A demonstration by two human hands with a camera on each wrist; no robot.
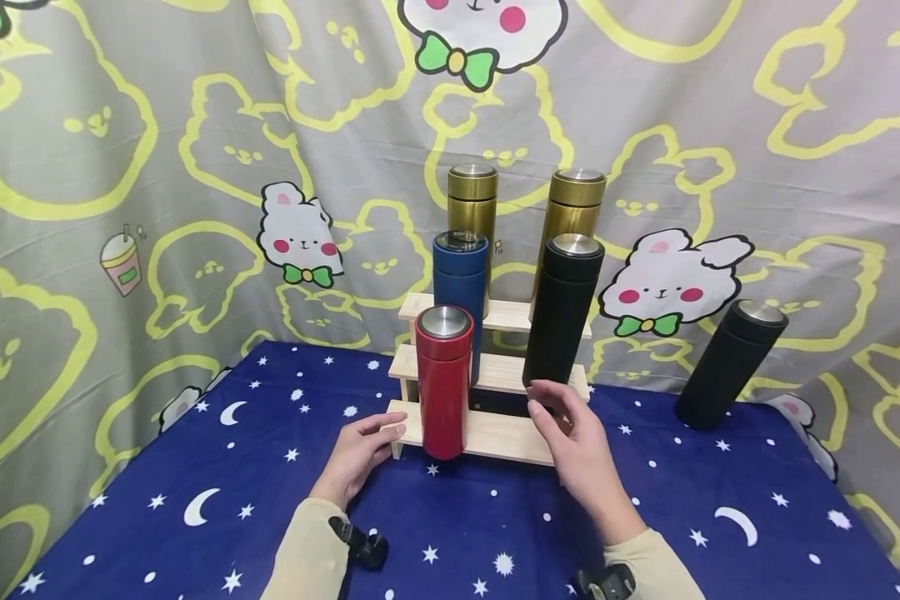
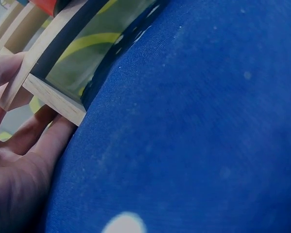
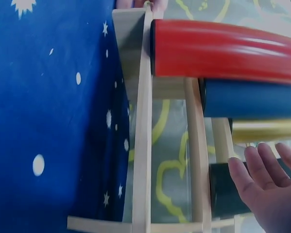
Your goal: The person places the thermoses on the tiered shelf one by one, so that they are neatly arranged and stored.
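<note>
A three-step wooden stand (image 1: 510,437) carries several vacuum flasks. The red flask (image 1: 444,400) is upright on the lowest step, left side. Behind it, the middle step bears a blue flask (image 1: 457,279) and, to the right, a black flask (image 1: 562,312). Two gold flasks stand on the top step, one left (image 1: 471,200), one right (image 1: 576,215). My left hand (image 1: 356,457) holds the left end of the lowest step, as the left wrist view shows. My right hand (image 1: 581,446) is beside the lower black flask, fingers extended; contact is unclear. The right wrist view shows nothing gripped there.
Another black flask (image 1: 731,367) stands apart on the table, right of the stand. A dark blue cloth (image 1: 232,533) with white stars and moons covers the table. Behind hangs a grey curtain (image 1: 390,150) with yellow cartoon outlines. Both wrists wear black straps.
</note>
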